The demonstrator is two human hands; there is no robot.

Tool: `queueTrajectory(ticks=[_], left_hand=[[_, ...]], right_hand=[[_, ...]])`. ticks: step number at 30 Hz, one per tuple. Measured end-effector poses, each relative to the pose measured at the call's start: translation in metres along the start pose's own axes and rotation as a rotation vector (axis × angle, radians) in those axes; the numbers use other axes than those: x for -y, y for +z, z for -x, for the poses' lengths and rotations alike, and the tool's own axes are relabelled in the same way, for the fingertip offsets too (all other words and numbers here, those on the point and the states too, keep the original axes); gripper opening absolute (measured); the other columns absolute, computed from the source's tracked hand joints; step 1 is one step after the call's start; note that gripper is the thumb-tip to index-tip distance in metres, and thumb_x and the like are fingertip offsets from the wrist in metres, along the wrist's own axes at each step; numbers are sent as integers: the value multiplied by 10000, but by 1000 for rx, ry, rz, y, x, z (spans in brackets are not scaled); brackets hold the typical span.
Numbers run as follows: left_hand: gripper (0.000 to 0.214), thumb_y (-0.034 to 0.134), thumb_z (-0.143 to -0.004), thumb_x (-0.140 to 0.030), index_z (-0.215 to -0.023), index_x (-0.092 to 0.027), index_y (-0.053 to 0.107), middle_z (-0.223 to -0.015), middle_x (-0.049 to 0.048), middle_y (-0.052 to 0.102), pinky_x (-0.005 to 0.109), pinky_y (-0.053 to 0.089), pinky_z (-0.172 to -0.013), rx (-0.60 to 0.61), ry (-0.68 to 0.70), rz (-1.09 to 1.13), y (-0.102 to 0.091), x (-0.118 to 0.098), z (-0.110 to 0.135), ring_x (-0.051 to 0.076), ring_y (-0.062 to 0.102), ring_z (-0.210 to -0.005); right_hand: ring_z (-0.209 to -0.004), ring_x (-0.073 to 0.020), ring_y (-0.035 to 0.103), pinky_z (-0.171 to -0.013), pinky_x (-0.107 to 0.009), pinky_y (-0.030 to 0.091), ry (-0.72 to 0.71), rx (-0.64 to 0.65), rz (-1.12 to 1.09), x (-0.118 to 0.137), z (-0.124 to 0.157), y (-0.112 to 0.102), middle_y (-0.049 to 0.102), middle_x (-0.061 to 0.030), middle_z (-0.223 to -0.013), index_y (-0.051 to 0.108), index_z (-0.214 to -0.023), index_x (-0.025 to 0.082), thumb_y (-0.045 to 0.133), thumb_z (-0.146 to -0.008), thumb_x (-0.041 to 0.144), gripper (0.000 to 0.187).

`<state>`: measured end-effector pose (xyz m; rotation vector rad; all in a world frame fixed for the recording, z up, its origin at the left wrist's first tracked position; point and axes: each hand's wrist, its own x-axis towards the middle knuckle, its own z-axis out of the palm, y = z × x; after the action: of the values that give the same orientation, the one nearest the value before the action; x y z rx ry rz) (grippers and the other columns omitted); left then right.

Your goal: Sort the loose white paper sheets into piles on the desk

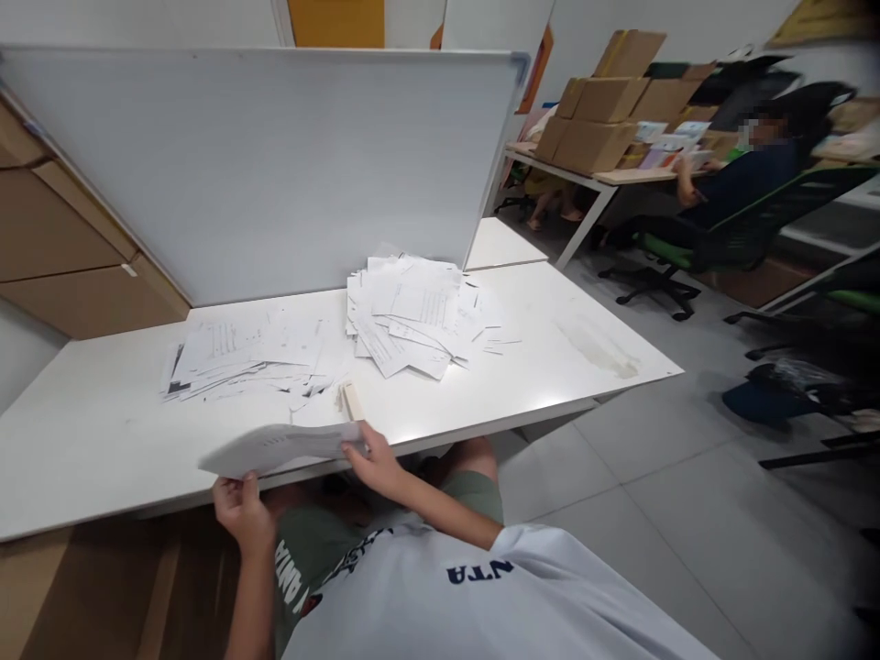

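Observation:
My left hand (pixel 240 513) and my right hand (pixel 375 461) hold a folded white paper sheaf (pixel 275 449) by its two ends, just above the front edge of the white table (pixel 89 449). A loose heap of printed white papers (pixel 412 316) lies on the table beyond my right hand. A flatter spread of printed sheets (pixel 240 353) lies to its left. Close to my right hand, a small beige block (pixel 351 401) rests at the table's front edge; its material is hard to tell.
A whiteboard panel (pixel 261 174) stands along the table's far side. Flattened cardboard (pixel 69 229) leans at the left. To the right, a seated person (pixel 749 183) works at a desk stacked with cardboard boxes (pixel 598 115). Office chairs stand on the tiled floor.

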<state>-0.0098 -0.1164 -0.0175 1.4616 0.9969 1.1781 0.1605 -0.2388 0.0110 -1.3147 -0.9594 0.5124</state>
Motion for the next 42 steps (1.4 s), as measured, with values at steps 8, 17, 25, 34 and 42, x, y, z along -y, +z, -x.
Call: queueTrajectory(ticks=[8, 17, 25, 34, 42], left_hand=[[525, 661, -783, -368, -1253, -204, 495, -942, 35, 632, 259, 496, -743, -89, -158, 57, 18, 5, 97, 142, 618, -804], [743, 524, -769, -187, -1484, -230, 328, -1078, 70, 652, 223, 438, -622, 245, -320, -148, 21, -2, 96, 81, 543, -625], [659, 522, -771, -197, -1422, -202, 416, -1043, 59, 637, 244, 453, -667, 281, -371, -194, 12, -15, 115, 97, 567, -660], [591, 537, -824, -268, -1406, -225, 440, -1112, 82, 637, 257, 466, -664, 263, -279, -187, 19, -19, 102, 106, 573, -680], [459, 473, -899, -241, -1356, -199, 497, -1102, 106, 647, 336, 513, -832, 153, 42, -434, 44, -35, 67, 180, 630, -878]], right_hand=[[-902, -213, 631, -811, -336, 504, 412, -25, -144, -3, 42, -88, 692, -34, -982, 551, -1082, 231, 661, -736, 387, 395], [-873, -239, 651, -749, -360, 513, 536, 30, 85, -10, 28, -118, 697, -62, -971, 530, -1171, 213, 619, -690, 377, 516], [-864, -238, 649, -747, -370, 519, 528, 66, 146, -24, 37, -120, 695, -58, -963, 539, -1172, 219, 588, -699, 370, 499], [-910, -252, 650, -793, -387, 512, 514, 0, 173, -30, 14, -127, 700, -65, -1007, 532, -1202, 220, 594, -700, 380, 530], [-926, -247, 654, -797, -374, 513, 520, -32, 167, -43, -14, -133, 698, -85, -1037, 530, -1199, 199, 599, -708, 384, 529]])
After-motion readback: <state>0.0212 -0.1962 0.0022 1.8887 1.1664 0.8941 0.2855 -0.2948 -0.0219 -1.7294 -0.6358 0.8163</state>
